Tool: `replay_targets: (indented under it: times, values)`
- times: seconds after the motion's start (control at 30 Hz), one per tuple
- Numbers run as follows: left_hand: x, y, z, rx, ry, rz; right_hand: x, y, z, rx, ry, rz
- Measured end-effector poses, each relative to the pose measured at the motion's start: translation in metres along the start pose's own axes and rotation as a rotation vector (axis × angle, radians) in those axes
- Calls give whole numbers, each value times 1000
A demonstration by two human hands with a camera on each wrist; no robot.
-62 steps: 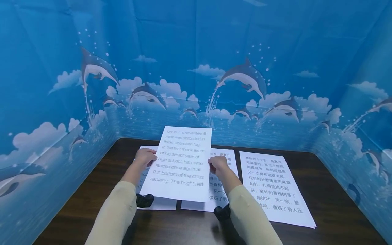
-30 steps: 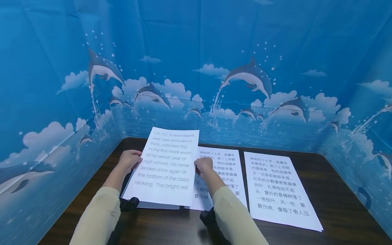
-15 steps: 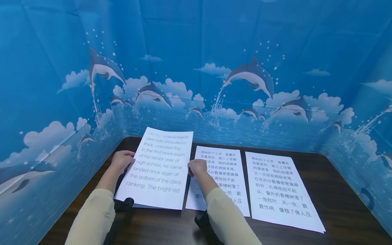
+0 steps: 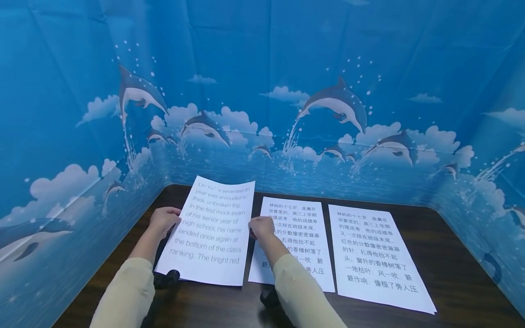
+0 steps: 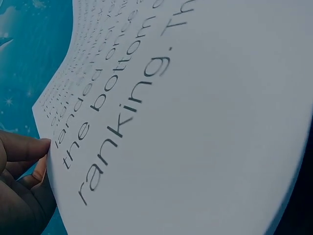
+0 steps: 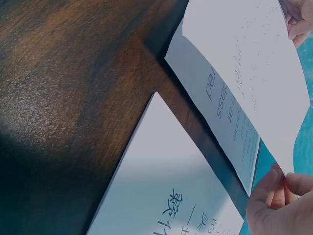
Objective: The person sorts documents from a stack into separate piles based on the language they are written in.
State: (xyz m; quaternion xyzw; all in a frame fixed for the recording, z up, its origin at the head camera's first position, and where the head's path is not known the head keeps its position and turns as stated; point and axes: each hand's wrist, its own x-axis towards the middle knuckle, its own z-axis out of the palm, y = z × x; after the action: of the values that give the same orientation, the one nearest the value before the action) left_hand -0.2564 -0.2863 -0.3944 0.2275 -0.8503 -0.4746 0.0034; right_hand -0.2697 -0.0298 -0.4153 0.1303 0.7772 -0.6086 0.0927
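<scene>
Left hand (image 4: 164, 220) pinches the left edge of the English sheet (image 4: 209, 232), right hand (image 4: 262, 227) the right edge; both grips closed, just thin paper between fingers and thumb. Sheet's raised and bowed over a lower English sheet (image 6: 215, 105) on the table (image 4: 221, 307), left side. Looks partway: middle Chinese sheet (image 4: 303, 237) and right Chinese sheets (image 4: 373, 255) already down flat, held one not yet.

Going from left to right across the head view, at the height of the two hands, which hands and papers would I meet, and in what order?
Left hand, English page, right hand, middle Chinese page, far-right Chinese page.
</scene>
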Motion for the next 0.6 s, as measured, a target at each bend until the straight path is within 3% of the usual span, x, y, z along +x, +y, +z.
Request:
replay_targets:
  times: [0.6]
  values:
    - [2,-11,11,47,24,-18,3,14,3,70,-153,87]
